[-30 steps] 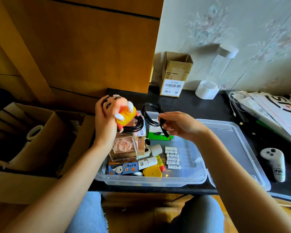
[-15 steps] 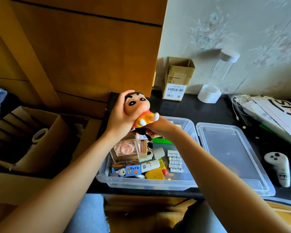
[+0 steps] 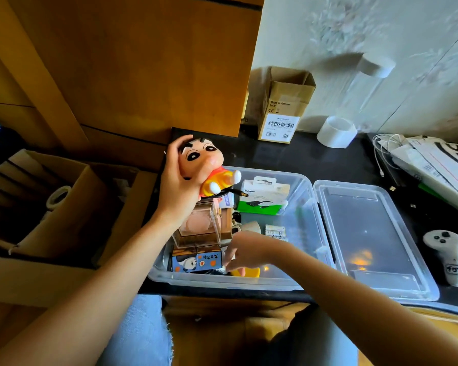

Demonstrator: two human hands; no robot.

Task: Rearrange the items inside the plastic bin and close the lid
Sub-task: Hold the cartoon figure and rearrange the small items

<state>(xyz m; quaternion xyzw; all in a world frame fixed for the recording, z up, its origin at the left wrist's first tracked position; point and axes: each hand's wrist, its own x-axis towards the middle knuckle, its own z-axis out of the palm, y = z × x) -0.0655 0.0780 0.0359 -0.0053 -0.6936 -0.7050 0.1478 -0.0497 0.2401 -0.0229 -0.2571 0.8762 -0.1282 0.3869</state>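
One hand, the left hand [image 3: 176,188], grips the doll [image 3: 206,167]; right hand [image 3: 245,253] blurred, grip unclear.

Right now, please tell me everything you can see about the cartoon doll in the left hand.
The doll is a cartoon boy figure, seemingly of soft plastic or rubber: a big peach head with black hair, thick brows and round black eyes, a red and yellow body, white feet. The left hand grips its head from behind, holding it tilted above the bin's far-left corner, over a clear display box. Whether it touches a black cable just below is unclear.
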